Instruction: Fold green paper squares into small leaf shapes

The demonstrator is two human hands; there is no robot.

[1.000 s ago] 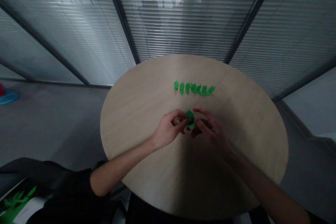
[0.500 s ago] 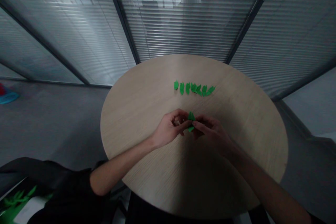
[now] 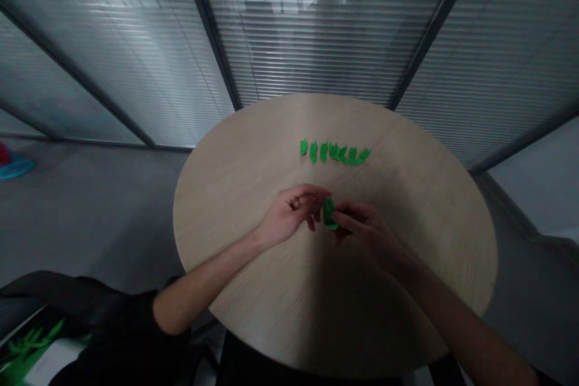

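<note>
Over the middle of a round, light wooden table (image 3: 253,151), my two hands meet around a small green folded paper piece (image 3: 329,213). My right hand (image 3: 364,229) pinches that piece between thumb and fingertips. My left hand (image 3: 292,214) sits just left of it, fingers loosely curled, with its fingertips close to the paper; whether they grip it is unclear. Farther back lies a row of several green folded paper pieces (image 3: 335,152), side by side.
Glass partitions with closed blinds (image 3: 289,30) rise behind the table. Grey floor lies to the left, with a blue object (image 3: 13,164) at the far left edge. Green paper scraps (image 3: 27,344) sit at the bottom left, beside dark clothing.
My left hand has loosened and lifted slightly away from the green piece. The piece has turned in my right hand's pinch. The row at the back has not moved.
</note>
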